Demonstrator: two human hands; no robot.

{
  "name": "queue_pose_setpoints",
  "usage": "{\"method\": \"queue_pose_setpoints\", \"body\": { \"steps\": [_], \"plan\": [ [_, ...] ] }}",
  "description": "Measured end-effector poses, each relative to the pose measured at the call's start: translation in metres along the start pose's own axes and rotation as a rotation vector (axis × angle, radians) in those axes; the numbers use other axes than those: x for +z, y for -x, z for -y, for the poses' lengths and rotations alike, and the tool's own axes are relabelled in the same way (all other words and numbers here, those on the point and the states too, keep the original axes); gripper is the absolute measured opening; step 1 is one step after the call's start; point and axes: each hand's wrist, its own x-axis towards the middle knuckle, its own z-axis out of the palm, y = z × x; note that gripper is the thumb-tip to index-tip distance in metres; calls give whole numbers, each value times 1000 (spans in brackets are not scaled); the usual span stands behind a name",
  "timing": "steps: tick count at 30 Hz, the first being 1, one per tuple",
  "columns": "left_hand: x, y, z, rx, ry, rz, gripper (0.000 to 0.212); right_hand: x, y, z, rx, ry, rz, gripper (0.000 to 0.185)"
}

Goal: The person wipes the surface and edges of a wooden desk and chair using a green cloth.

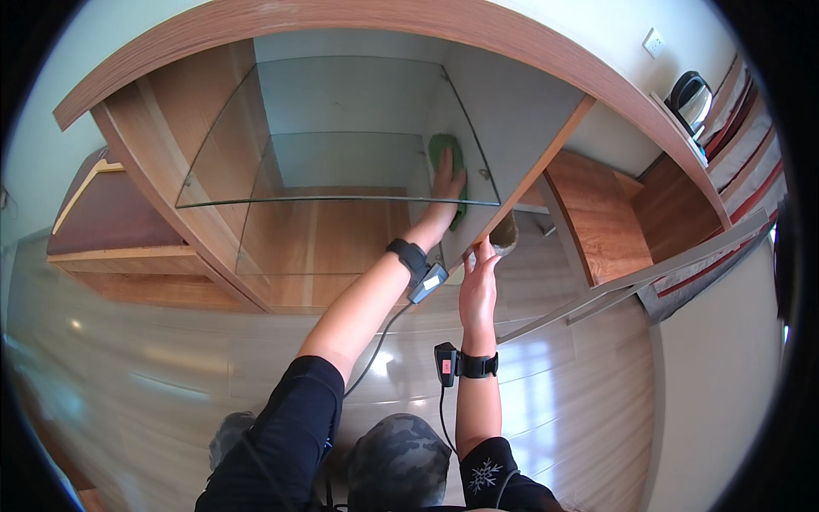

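My left hand (448, 181) is inside a wooden cabinet, below the upper glass shelf (345, 121), and shows through the glass. Its fingers lie flat on a green cloth (441, 146), pressing it against the pale right side wall (505, 109). Part of the cloth hangs down past the wrist. My right hand (478, 281) touches the front edge of that side panel (544, 163) with its fingertips, fingers extended and holding nothing. A second, lower glass shelf (333, 256) sits above the cabinet's wooden bottom.
The curved wooden top (358, 14) spans overhead. At left, a wooden hanger (83, 185) rests on a brown padded seat (128, 211). To the right are a bin (507, 235), a wooden shelf unit (595, 211), a metal rail (678, 264) and an electric kettle (694, 105). Cables trail from both wrist devices.
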Motion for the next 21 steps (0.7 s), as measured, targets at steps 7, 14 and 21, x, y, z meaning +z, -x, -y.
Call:
{"method": "queue_pose_setpoints", "body": {
  "steps": [7, 14, 21],
  "plan": [
    [-17, 58, 28, -190, -77, 73, 65, 3, -1, 3, 21, -56, 48, 63],
    [-70, 113, -38, -444, 281, 364, 64, 51, 62, 13, 211, 310, -122, 58],
    [-170, 145, -123, -451, 49, 501, 61, 152, 43, -2, 523, -450, 131, 48]
  ]
}}
